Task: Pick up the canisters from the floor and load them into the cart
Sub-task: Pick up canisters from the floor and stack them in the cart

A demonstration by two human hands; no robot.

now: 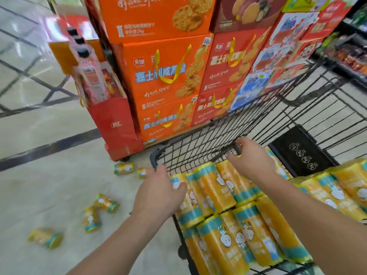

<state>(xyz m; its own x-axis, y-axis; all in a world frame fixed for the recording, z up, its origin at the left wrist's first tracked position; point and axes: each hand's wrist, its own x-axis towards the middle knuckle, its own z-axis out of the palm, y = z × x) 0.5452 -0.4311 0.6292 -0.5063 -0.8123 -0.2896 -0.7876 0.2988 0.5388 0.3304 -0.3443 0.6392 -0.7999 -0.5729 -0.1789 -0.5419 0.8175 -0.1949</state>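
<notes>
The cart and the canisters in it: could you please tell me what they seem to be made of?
The cart looks like dark-coated metal wire: thin rods welded in an open grid, with a matte finish. The canisters look like cardboard or plastic tubes under a glossy printed yellow wrap. The surface shows a soft sheen, but blur leaves the body material open.

I see two bare forearms coming up from the bottom edge of the head view, each ending in a bare hand: the left hand (pixel 158 193) and the right hand (pixel 252 158). Skin shows unbroken from the frame edge to the fingertips. The wide lens makes the forearms look long and tapering. Nails and finer details are too blurred to tell.
</notes>
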